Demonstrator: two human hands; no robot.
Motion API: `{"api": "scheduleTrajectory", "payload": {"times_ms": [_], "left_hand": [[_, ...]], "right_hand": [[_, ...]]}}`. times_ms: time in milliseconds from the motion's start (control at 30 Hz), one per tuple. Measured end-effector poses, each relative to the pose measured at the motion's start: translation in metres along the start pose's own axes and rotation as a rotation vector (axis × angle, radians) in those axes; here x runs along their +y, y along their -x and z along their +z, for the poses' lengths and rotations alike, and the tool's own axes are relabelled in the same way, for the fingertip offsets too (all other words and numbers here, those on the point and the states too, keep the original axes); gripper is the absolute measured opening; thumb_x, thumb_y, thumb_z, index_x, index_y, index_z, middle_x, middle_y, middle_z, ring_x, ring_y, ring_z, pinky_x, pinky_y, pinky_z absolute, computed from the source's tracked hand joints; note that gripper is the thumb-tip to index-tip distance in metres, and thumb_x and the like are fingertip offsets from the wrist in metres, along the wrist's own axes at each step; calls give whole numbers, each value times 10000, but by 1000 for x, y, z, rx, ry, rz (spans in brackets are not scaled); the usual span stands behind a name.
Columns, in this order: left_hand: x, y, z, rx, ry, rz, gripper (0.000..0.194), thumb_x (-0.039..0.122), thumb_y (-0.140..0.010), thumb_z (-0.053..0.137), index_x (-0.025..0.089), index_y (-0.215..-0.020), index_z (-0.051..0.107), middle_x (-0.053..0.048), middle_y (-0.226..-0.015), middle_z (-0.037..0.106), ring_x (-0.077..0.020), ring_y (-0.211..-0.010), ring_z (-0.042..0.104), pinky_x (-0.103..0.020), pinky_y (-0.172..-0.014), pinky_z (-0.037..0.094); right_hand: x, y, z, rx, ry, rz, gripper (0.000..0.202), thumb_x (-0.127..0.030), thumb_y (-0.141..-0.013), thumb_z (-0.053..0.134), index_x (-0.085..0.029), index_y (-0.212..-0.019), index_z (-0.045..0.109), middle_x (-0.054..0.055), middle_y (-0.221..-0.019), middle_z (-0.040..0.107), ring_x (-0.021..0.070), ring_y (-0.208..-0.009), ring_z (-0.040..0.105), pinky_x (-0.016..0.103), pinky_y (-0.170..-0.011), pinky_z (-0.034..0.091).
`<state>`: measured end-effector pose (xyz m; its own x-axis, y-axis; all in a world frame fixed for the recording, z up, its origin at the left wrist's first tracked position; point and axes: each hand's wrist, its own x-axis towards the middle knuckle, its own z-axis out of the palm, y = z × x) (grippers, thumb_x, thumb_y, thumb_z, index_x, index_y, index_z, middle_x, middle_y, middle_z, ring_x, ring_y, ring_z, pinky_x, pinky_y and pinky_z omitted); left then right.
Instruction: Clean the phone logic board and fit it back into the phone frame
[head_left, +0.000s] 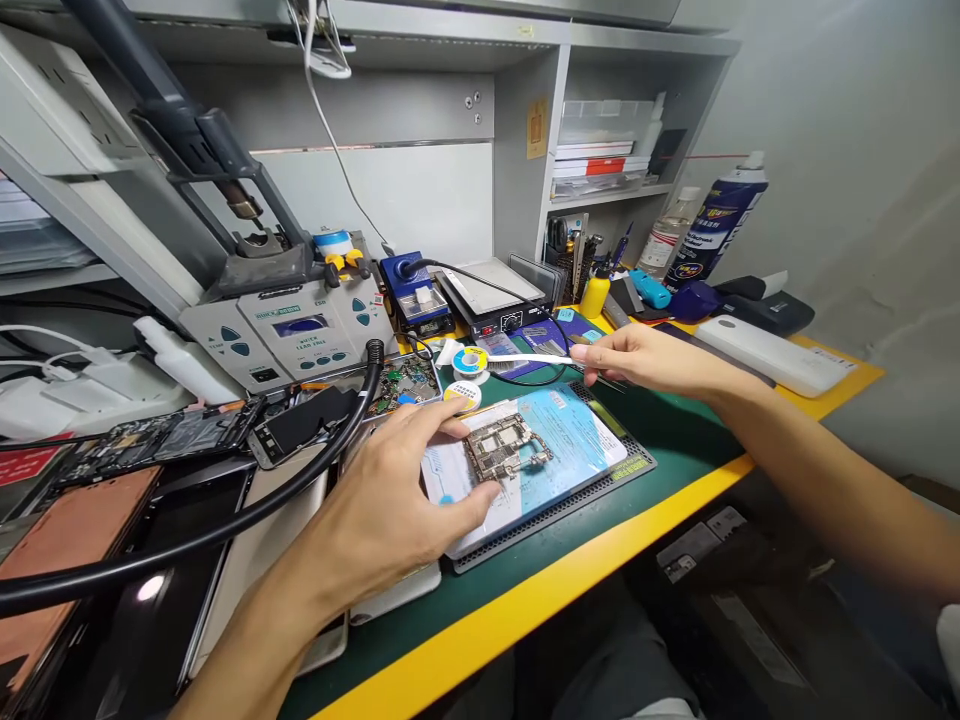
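Observation:
My left hand [397, 480] rests at the left side of a blue and white printed pad [585, 430], its thumb and fingers spread around the near-left corner of a phone circuit board [506, 447]. The board lies flat on the pad, which sits on a dark perforated mat [637, 463]. Beyond the pad, to the right, my right hand [637, 358] pinches a thin white stick [536, 358] between thumb and fingers. The stick points left, toward a small blue and yellow solder spool [470, 361]. A dark thin tip shows under the right fingers; its kind is unclear.
A rework station [300, 325] with a black hose [330, 455] stands at the left. Several phone parts [300, 425] lie near my left arm. Behind are a hot plate [491, 300], a yellow bottle [595, 295] and a spray can [716, 225]. The desk has a yellow edge [525, 605].

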<state>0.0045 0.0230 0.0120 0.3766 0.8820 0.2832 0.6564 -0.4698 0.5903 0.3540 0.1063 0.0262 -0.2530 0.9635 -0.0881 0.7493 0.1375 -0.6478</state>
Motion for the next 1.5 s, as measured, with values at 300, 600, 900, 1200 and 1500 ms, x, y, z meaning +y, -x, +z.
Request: {"api": "scheduleTrajectory", "payload": {"times_ms": [300, 600, 900, 1200, 1500], "left_hand": [[-1, 15, 5, -35, -96, 201, 505, 325, -971, 704, 321, -1474, 666, -97, -1531, 560, -291, -1432, 599, -496, -1229, 521], [4, 17, 12, -27, -116, 364, 466, 196, -873, 658, 266, -1324, 751, -144, -1575, 541, -375, -1489, 497, -663, -1273, 429], [7, 14, 14, -11, -173, 405, 469, 185, -842, 664, 257, -1295, 762, -143, -1566, 575, -375, -1485, 514, -684, -1301, 400], [12, 12, 15, 11, -219, 419, 394, 193, -851, 664, 215, -1220, 799, -150, -1475, 649, -350, -1415, 584, -659, -1352, 339], [8, 13, 5, 17, -213, 378, 533, 309, -938, 716, 155, -1439, 614, -154, -1417, 685, -343, -1392, 591, -564, -1278, 435]], "right_hand": [[2, -12, 15, 18, -87, -48, 768, -920, -977, 614, -188, -792, 756, -19, -665, 625, 131, -568, 505, 289, -560, 368], [7, -4, 17, 57, -54, -39, 849, -1022, -846, 633, -208, -738, 848, 26, -641, 624, 159, -586, 466, 332, -552, 270], [6, -3, 17, 63, -54, -35, 910, -1084, -787, 610, -208, -711, 840, -20, -558, 449, 136, -534, 370, 323, -520, 234], [5, 0, 18, 42, -238, -77, 824, -996, -849, 693, -186, -837, 844, 3, -633, 558, 145, -558, 474, 305, -510, 313], [-20, 13, 20, 208, -439, -290, 683, -912, -893, 747, -232, -896, 817, -1, -671, 549, 167, -619, 486, 331, -547, 367]]}}
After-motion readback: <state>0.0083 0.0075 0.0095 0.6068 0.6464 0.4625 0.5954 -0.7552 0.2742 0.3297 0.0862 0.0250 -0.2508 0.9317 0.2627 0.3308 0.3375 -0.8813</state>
